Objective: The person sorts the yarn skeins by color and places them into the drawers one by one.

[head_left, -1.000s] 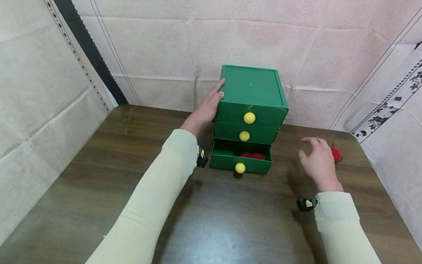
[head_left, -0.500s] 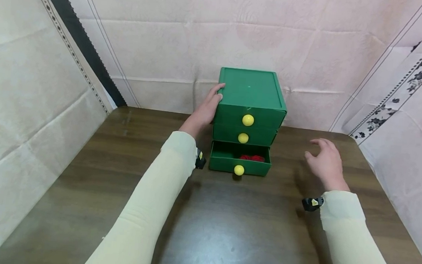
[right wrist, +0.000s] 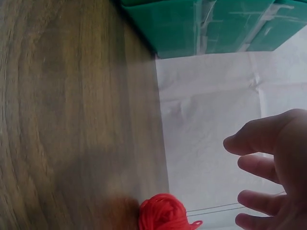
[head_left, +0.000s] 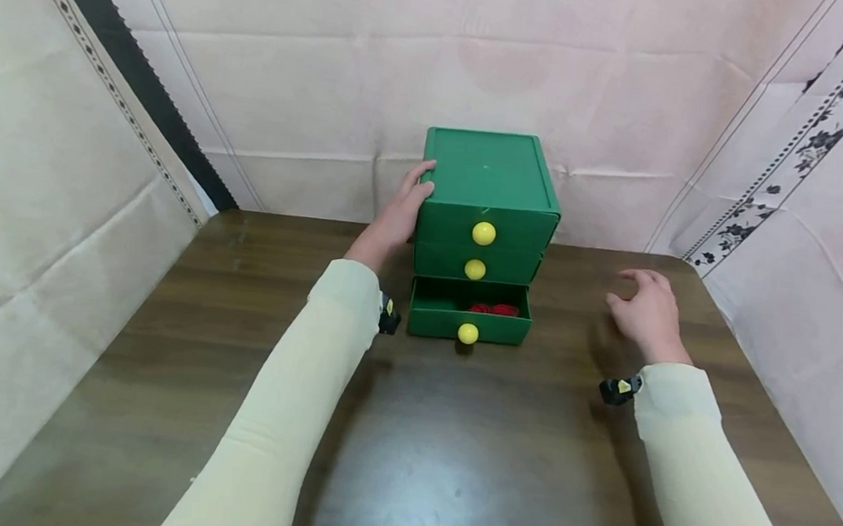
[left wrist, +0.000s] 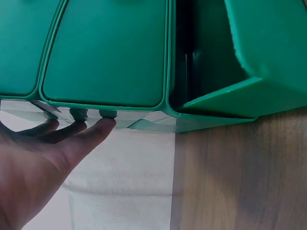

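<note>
A green cabinet (head_left: 490, 169) with three stacked drawers and yellow knobs stands at the back of the table. Its bottom drawer (head_left: 439, 323) is pulled out, and a bundle of red cord (head_left: 494, 309) lies inside. My left hand (head_left: 398, 215) touches the cabinet's left side, its fingertips (left wrist: 106, 123) against the side wall in the left wrist view. To the right of the cabinet, my right hand (head_left: 650, 316) hovers over the table with loosely bent fingers and nothing in them. Below it, a second coil of red cord (right wrist: 165, 213) shows in the right wrist view; in the head view the hand hides it.
The dark wooden table (head_left: 404, 462) reaches back to a pale cloth backdrop (head_left: 315, 103). More cloth with a dark floral border (head_left: 815, 147) hangs on the right, and another sheet (head_left: 30, 262) covers the left.
My right hand has shifted right relative to the cabinet, and the red cord seen beside it earlier is now covered. The left hand stays on the cabinet; the head view has shifted slightly.
</note>
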`<state>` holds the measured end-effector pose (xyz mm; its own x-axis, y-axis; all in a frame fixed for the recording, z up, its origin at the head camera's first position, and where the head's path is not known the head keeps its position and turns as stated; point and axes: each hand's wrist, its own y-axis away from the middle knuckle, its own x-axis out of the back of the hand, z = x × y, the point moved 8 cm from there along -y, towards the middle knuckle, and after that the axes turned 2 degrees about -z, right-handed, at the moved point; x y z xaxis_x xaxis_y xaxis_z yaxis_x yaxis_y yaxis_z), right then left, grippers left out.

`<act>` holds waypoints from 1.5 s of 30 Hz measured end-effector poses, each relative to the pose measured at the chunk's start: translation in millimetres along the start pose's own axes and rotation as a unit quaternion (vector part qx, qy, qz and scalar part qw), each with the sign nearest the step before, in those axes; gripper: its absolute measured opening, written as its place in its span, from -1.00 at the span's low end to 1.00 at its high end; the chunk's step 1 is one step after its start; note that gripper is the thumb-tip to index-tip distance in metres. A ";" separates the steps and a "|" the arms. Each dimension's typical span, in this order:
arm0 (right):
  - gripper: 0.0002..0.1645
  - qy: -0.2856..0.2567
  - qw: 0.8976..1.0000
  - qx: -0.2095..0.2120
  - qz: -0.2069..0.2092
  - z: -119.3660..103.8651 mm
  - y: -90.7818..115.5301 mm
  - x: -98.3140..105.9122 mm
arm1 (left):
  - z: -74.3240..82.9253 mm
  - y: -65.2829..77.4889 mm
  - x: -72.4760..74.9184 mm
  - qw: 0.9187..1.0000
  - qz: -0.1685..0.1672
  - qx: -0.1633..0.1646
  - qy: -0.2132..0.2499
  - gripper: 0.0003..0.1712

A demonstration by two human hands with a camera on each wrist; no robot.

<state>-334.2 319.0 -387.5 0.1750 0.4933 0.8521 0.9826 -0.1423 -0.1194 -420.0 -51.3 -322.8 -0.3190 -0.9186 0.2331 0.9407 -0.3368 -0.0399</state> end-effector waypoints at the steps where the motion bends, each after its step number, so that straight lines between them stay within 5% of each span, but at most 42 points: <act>1: -0.44 0.000 1.000 -0.003 -0.001 0.9 -1.2 -0.3 | 1.4 0.4 0.7 1.000 -0.001 0.002 0.003 -0.47; 13: -0.37 0.029 0.998 -0.021 -0.045 17.4 -5.7 -7.4 | 28.5 23.3 -1.9 1.000 -0.009 0.022 -0.010 -0.42; 26: -0.34 0.055 0.991 -0.039 -0.118 42.8 -3.8 -24.7 | 29.8 25.0 -5.8 0.999 -0.015 0.020 -0.021 -0.42; 38: -0.57 0.055 0.995 -0.028 -0.079 39.4 3.2 -22.1 | 32.1 25.8 -5.2 0.999 -0.010 0.011 -0.049 -0.42; 45: -0.72 0.045 0.998 -0.027 -0.045 39.3 5.4 -21.2 | 12.6 11.3 -0.3 0.999 -0.003 0.015 -0.033 -0.45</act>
<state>-330.2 341.5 -426.2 0.0773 0.4278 0.9005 0.9889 -0.1478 -0.0146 -407.9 -52.2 -311.1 -0.3178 -0.9005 0.2966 0.9421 -0.3353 -0.0087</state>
